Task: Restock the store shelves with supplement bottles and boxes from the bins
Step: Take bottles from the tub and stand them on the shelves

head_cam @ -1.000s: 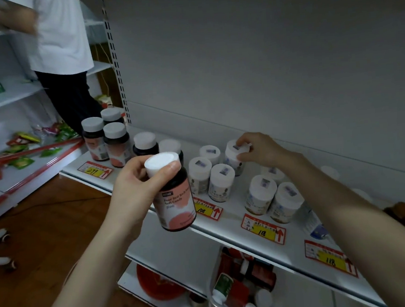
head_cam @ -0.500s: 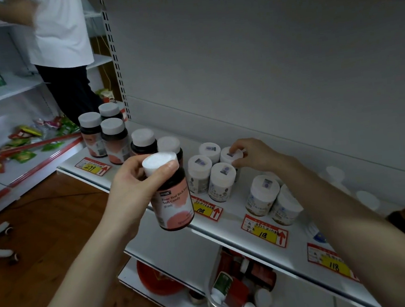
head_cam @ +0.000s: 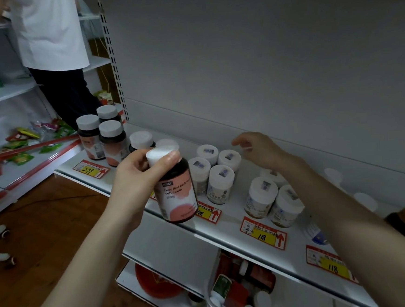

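Gripping dark bottle (head_cam: 176, 194) past shelf (head_cam: 235, 215) edge w/ L hand (head_cam: 135, 180) fingers; R hand (head_cam: 262, 151) slack, empty, over white jars (head_cam: 223, 180).

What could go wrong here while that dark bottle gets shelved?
The left hand grips the dark bottle near its cap, in front of the shelf edge; a slip might drop it. The right hand hovers open above close-packed white jars; a careless brush could topple several.

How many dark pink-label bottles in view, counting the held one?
6. One bottle in the left hand; three clustered at the shelf's left end; two more just behind the held one, the nearer mostly hidden. Others may be hidden.
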Tool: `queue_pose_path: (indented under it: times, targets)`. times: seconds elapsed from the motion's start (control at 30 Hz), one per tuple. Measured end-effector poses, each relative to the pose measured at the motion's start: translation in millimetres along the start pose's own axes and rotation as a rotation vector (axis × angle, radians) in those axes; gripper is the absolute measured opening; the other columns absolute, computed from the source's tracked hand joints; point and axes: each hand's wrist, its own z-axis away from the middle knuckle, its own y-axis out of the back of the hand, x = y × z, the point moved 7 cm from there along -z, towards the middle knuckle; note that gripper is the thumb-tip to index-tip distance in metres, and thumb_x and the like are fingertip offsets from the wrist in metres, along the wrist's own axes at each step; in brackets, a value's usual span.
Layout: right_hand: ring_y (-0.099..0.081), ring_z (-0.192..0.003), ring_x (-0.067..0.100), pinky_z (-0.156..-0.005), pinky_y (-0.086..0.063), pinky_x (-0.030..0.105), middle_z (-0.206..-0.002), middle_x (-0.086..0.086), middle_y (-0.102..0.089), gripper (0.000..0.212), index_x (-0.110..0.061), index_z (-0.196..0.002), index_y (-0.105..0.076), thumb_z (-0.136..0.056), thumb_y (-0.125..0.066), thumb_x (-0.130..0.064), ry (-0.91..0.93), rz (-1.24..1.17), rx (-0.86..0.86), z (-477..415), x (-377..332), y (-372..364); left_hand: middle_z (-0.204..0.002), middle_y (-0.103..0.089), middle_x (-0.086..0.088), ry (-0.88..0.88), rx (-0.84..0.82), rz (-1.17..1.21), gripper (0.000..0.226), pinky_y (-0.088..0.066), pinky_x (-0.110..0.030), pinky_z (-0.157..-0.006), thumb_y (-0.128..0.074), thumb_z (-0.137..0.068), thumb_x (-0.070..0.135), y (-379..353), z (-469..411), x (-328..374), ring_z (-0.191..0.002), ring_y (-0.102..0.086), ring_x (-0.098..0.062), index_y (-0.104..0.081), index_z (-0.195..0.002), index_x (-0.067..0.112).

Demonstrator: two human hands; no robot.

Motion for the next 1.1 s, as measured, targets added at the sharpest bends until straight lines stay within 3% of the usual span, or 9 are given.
queue_pose_path:
  times: [0.1,0.2,0.3,0.4,0.57,0.67,0.77,0.9,1.1]
  targets:
    - [-0.06,-0.101,0.017,-0.089,-0.044,0.023,-0.112,0.01,-0.065,0.025,-0.006,-0.108,-0.064,-0.087,-0.053,0.003,0.06,-0.257,0.143,14,-33,16,-0.088,-0.069,0.005,0.016,-0.014,0.024,0.037,-0.052,-0.023,-0.067,-0.063,-0.064,0.042,-3,-10,5,-0.077,-0.067,-0.004,-0.064,-0.095,0.022]
    - [-0.063,-0.091,0.009,-0.084,-0.051,0.027,-0.096,-0.007,-0.066,0.015,-0.022,-0.099,-0.063,-0.085,-0.064,-0.016,0.132,-0.495,-0.009,35,-77,4,-0.086,-0.069,0.001,0.047,-0.014,0.064,0.033,-0.052,-0.026,-0.063,-0.062,-0.075,0.037,-6,-21,9,-0.074,-0.067,-0.009,-0.063,-0.1,0.015]
    - [-0.063,-0.099,0.006,-0.085,-0.054,0.028,-0.107,-0.008,-0.064,0.034,-0.022,-0.113,-0.057,-0.081,-0.065,-0.032,0.184,-0.499,-0.133,51,-109,-10,-0.083,-0.07,-0.001,0.045,-0.023,0.154,0.018,-0.054,-0.026,-0.06,-0.061,-0.083,0.027,-10,-28,17,-0.072,-0.069,-0.012,-0.061,-0.095,0.014]
    - [-0.063,-0.098,0.006,-0.082,-0.053,0.025,-0.111,-0.005,-0.064,0.049,-0.023,-0.121,-0.053,-0.077,-0.069,-0.039,0.217,-0.446,-0.098,54,-121,-13,-0.085,-0.07,-0.002,0.027,-0.044,0.175,0.014,-0.055,-0.024,-0.061,-0.059,-0.086,0.026,-12,-29,23,-0.072,-0.069,-0.01,-0.06,-0.093,0.014]
    - [-0.067,-0.093,0.013,-0.076,-0.056,0.026,-0.104,0.001,-0.066,0.04,-0.026,-0.107,-0.056,-0.07,-0.068,-0.034,0.156,-0.677,-0.187,46,-124,-18,-0.11,-0.065,-0.011,0.09,-0.038,0.411,0.033,-0.055,-0.028,-0.079,-0.047,-0.093,0.034,9,-30,10,-0.103,-0.064,-0.02,-0.053,-0.113,0.008]
    - [-0.069,-0.088,0.009,-0.072,-0.056,0.021,-0.1,0.0,-0.067,0.032,-0.028,-0.102,-0.057,-0.071,-0.066,-0.031,0.15,-0.791,-0.227,39,-131,-25,-0.111,-0.064,0.0,-0.044,-0.039,0.119,0.031,-0.051,-0.024,-0.084,-0.054,-0.083,0.034,26,-17,3,-0.104,-0.062,-0.01,-0.057,-0.11,0.02]
    - [-0.068,-0.093,0.014,-0.076,-0.056,0.025,-0.103,0.003,-0.068,0.025,-0.026,-0.103,-0.058,-0.078,-0.064,-0.025,0.151,-0.829,-0.226,31,-142,-34,-0.107,-0.057,0.017,-0.153,-0.073,-0.084,0.049,-0.048,-0.009,-0.071,-0.064,-0.074,0.029,31,-3,2,-0.092,-0.058,0.013,-0.047,-0.12,0.026]
    - [-0.067,-0.098,0.016,-0.085,-0.055,0.033,-0.105,0.002,-0.068,0.039,-0.025,-0.104,-0.06,-0.067,-0.066,-0.036,0.15,-0.818,-0.246,20,-158,-50,-0.114,-0.054,0.019,-0.172,-0.068,-0.182,0.073,-0.051,-0.013,-0.079,-0.07,-0.065,0.041,52,-12,-5,-0.101,-0.053,0.01,-0.041,-0.131,0.03]
    - [-0.066,-0.092,0.01,-0.078,-0.054,0.022,-0.102,-0.003,-0.066,0.04,-0.018,-0.116,-0.055,-0.081,-0.063,-0.036,0.085,-0.742,-0.075,-14,-184,-41,-0.112,-0.051,0.021,-0.195,-0.072,-0.327,0.075,-0.048,-0.012,-0.08,-0.076,-0.068,0.041,89,-39,-12,-0.102,-0.05,0.011,-0.04,-0.133,0.03]
